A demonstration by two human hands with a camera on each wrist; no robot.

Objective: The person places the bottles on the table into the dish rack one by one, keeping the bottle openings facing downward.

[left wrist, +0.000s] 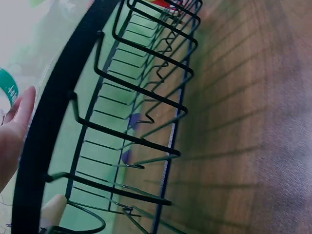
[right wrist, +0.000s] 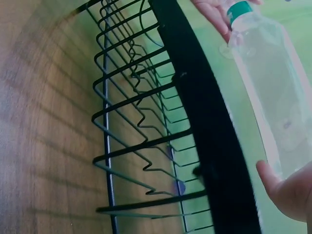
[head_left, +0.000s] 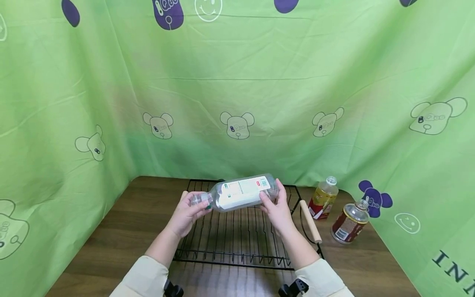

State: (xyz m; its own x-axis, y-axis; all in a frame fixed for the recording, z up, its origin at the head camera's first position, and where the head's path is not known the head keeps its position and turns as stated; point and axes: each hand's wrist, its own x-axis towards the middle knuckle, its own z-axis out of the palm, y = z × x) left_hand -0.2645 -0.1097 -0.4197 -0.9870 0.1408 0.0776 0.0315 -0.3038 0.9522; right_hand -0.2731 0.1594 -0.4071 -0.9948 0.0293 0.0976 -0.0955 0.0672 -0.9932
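Note:
A clear plastic bottle (head_left: 243,193) with a white label lies nearly level in the air above a black wire rack (head_left: 233,254), its neck end to the left and a little lower. My left hand (head_left: 187,214) pinches the neck between thumb and fingers. Around the base end, my right hand (head_left: 278,208) grips with its thumb on the front. The right wrist view shows the bottle (right wrist: 275,87) with green at its neck, beside the right hand (right wrist: 292,195). In the left wrist view the rack hides much of the left hand (left wrist: 14,136).
Light wooden handles, such as the right one (head_left: 311,222), are fixed to the rack's sides. To its right stand a bottle with a yellow and red label (head_left: 323,198) and a bottle with a dark red label (head_left: 349,222). Green printed cloth (head_left: 208,156) surrounds the wooden table (head_left: 111,239).

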